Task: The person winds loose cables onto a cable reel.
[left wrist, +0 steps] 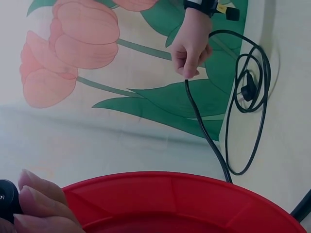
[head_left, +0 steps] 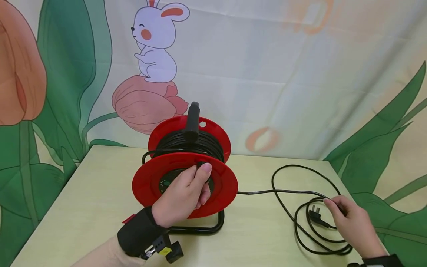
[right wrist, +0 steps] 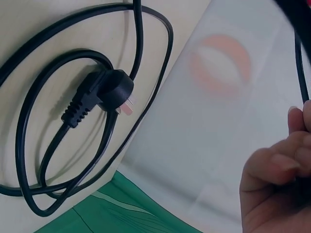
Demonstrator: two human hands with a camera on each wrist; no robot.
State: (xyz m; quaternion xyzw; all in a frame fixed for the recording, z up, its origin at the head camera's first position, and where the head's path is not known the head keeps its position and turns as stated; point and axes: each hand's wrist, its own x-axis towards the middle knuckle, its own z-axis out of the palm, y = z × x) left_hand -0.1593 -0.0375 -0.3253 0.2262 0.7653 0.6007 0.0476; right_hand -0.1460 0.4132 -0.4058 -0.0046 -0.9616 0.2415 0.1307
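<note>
A red cable reel [head_left: 146, 187] wound with black cable [head_left: 186, 144] stands on the table in the head view. My left hand [head_left: 181, 194] grips the black crank knob [left wrist: 7, 199] on its front disc, thumb uppermost. From the reel's right side a stretch of cable [head_left: 257, 192] runs to my right hand [head_left: 355, 224], whose curled fingers hold it. The left wrist view shows this cable slanting from the hand toward the red rim [left wrist: 170, 182]. Loose loops lie beside and below the right hand, with a black three-pin plug [right wrist: 115, 90] among them.
A black carrying handle [head_left: 192, 122] rises above the reel, and a black tube stand [head_left: 200, 230] supports it on the pale table [head_left: 100, 178]. Behind the table hangs a cloth [head_left: 250, 74] printed with a rabbit and tulips.
</note>
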